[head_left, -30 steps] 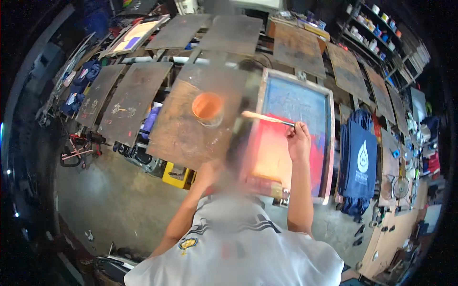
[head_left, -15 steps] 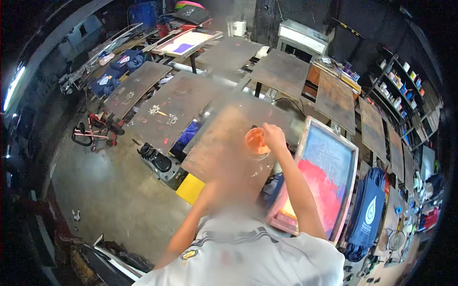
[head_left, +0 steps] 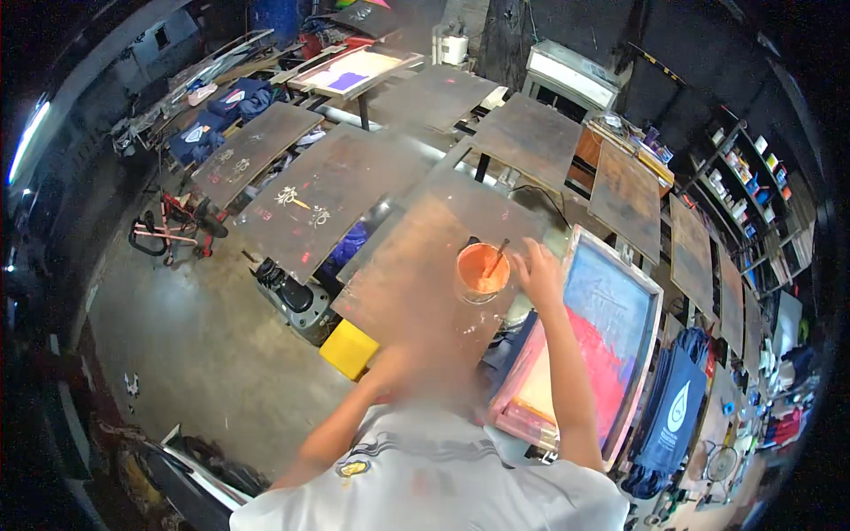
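Note:
A round tub (head_left: 471, 295) of orange paint stands on the dark board in front of me, its inside coated orange. A thin stick (head_left: 503, 251) leans up out of it. Just right of the tub is my right hand (head_left: 538, 273), fingers apart and apparently holding nothing. My left hand (head_left: 390, 370) is at the board's near left side, beside a yellow block (head_left: 349, 349). Blur covers its fingers, so whether it touches or grips the block does not show.
A framed printing screen (head_left: 657, 320) smeared with red and blue lies close on my right. Beyond it hang dark blue printed bags (head_left: 675, 409). More flat boards (head_left: 527, 140) stretch ahead. A grey and black machine (head_left: 297, 301) sits left of the near board.
My right hand has come off the tub's rim area and moved right, its fingers opening. The stick in the paint now shows. The view has shifted slightly.

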A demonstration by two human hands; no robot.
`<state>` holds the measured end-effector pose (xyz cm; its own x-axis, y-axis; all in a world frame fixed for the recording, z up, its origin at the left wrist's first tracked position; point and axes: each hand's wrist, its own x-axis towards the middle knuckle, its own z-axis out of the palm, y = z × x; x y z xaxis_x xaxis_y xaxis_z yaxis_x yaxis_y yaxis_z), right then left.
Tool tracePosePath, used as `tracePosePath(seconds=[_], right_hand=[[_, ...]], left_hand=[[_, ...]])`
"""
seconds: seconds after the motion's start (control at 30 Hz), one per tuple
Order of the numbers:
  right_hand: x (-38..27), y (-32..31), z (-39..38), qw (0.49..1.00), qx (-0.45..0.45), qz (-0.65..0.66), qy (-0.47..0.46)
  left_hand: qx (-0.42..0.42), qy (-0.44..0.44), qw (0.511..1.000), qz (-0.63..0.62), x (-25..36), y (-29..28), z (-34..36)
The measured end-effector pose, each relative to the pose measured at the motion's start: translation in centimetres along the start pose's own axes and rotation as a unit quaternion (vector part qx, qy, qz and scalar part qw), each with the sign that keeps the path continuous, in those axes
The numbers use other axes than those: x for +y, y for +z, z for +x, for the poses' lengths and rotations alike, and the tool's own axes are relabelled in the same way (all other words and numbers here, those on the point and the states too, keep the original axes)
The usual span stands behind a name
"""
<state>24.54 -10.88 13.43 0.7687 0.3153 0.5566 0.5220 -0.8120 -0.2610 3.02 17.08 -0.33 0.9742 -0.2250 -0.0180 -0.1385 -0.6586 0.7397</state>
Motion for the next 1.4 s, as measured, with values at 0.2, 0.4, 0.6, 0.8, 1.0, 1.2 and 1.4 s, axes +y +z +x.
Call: tracePosePath(seconds=[0.2, 0.4, 0.6, 0.8, 1.0, 1.2, 1.4], right_hand=[[2.3, -7.5, -9.1, 0.967, -0.194, 0.145, 0.078], [4.7, -11.3, -21.0, 0.918, -0.361, 0.158, 0.037], [-0.9, -16.8, -28.2, 0.885, -0.452, 0.113, 0.018], [1.5, -14.0, -33.4, 0.955, -0.298, 0.004, -0.017], [5.5, -14.9, -32.4, 0.957, -0.288, -0.01, 0.025], [10.2, -15.8, -29.1, 0.97, -0.234, 0.046, 0.052], [13.8, -13.3, -25.4, 0.968, -0.243, 0.014, -0.064]], left_hand=[[-0.11, -0.02, 0.989, -0.102, 5.8, 3.9, 0.3], [-0.13, 0.101, 0.984, -0.07, 12.9, 10.5, -2.8], [0.035, 0.195, 0.98, -0.023, 16.1, 15.4, -4.0], [-0.027, 0.141, 0.99, -0.005, 20.7, 12.5, -3.0], [-0.058, 0.158, 0.971, 0.169, 20.4, 13.9, 1.9], [0.026, 0.199, 0.972, 0.122, 24.5, 13.7, 5.2], [0.092, 0.098, 0.98, 0.146, 21.7, 18.4, 5.4]])
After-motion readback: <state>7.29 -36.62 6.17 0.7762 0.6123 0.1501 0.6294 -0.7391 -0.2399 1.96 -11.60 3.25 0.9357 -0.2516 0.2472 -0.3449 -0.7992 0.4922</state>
